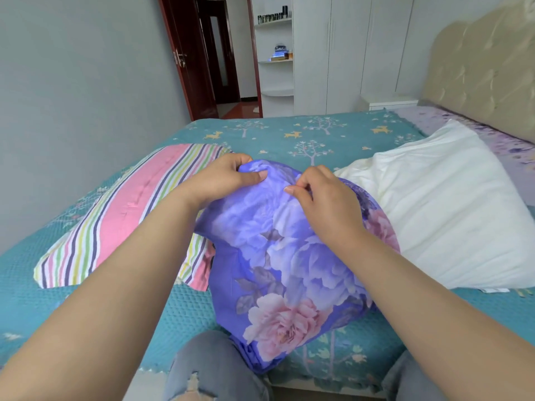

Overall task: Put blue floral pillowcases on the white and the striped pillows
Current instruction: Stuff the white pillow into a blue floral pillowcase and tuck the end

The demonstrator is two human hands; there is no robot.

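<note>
both hands worked at the far edge of the crumpled blue floral cotton pillowcase point(289, 256), which lay bunched on the teal patterned bedspread point(289, 134). the left hand point(223, 178) had its grip clamped on a fold of that fabric, thumb pressing in; the right hand point(324, 195) pinched the cloth just beside it. the pink striped pillow point(121, 215) lay left of the left grip, partly under the pillowcase, and the plain white pillow point(443, 215) lay right of the right grip.

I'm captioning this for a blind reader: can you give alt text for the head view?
Both hands, left hand and right hand, pinch a blue floral pillowcase on a teal bedspread. A striped pillow lies left, a white pillow right, both bare.
</note>
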